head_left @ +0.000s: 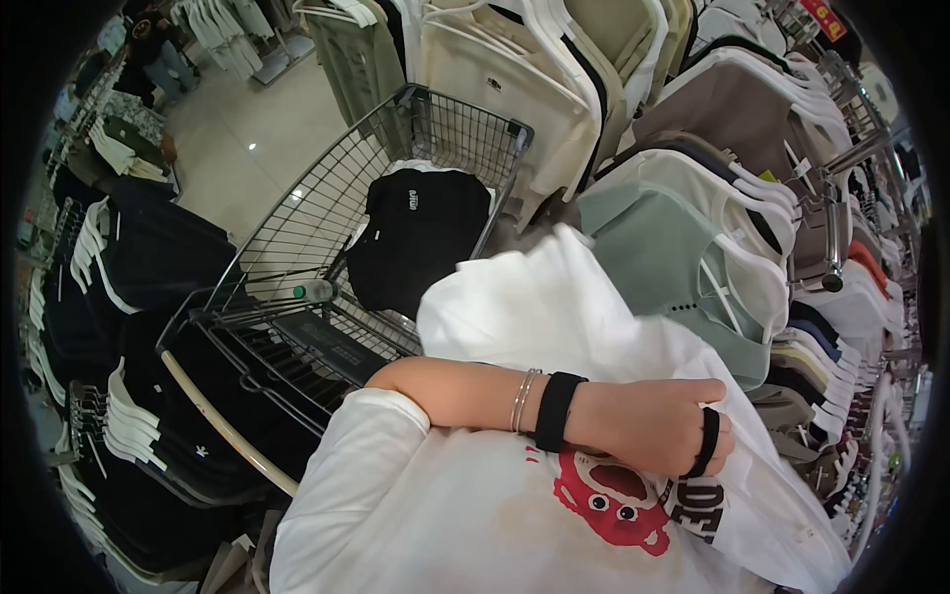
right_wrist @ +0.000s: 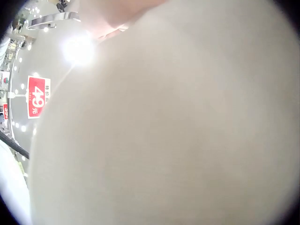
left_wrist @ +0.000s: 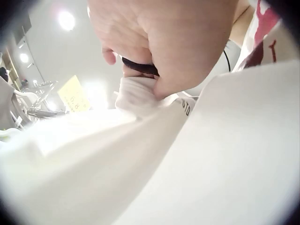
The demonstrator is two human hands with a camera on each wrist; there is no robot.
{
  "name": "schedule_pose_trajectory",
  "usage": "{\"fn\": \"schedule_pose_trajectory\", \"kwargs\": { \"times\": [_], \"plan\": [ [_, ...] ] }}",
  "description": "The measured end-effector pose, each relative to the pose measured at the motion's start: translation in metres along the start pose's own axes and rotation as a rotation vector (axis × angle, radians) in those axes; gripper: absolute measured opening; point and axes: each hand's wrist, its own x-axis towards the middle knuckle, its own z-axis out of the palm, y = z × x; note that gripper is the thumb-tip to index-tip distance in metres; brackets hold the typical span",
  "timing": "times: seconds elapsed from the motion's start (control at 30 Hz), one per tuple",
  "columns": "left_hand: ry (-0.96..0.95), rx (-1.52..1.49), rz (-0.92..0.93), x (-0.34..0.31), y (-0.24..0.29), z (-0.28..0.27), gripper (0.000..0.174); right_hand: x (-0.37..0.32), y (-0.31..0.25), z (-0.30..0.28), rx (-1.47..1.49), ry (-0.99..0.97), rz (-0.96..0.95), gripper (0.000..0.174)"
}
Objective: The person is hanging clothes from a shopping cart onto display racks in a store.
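My left forearm crosses my body in the head view, and my left hand (head_left: 648, 426) has its fingers curled at the white fabric in front of my chest. A black band loops over those fingers. In the left wrist view the same hand (left_wrist: 164, 42) pinches a bunched fold of a white garment (left_wrist: 136, 154). That white garment (head_left: 544, 297) is lifted and blurred above my forearm. Of my right hand (right_wrist: 115, 14), only a strip of skin shows at the top of the right wrist view; pale fabric (right_wrist: 164, 131) covers its fingers.
A wire shopping cart (head_left: 297, 203) stands ahead on the left, with a folded black garment (head_left: 421, 233) inside and a green-capped bottle (head_left: 315, 290) near its handle (head_left: 223, 426). Racks of hung clothes surround me, including a sage-green top (head_left: 648, 238) at right and black clothes (head_left: 163, 247) at left.
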Motion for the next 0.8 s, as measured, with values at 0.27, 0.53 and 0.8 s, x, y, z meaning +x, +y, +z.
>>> {"fn": "schedule_pose_trajectory", "kwargs": {
  "times": [0.27, 0.53, 0.8],
  "plan": [
    [-0.11, 0.141, -0.026, -0.028, -0.001, 0.028, 0.012, -0.015, -0.006, -0.008, -0.089, 0.044, 0.103, 0.071],
    [-0.291, -0.222, -0.482, -0.114, -0.036, 0.006, 0.036, -0.024, 0.114, -0.011, -0.499, 0.482, 0.455, 0.074],
    [-0.546, 0.108, -1.175, -0.16, -0.065, 0.017, 0.02, -0.023, 0.211, 0.017, -0.269, 0.156, 0.738, 0.04]
  ]
}}
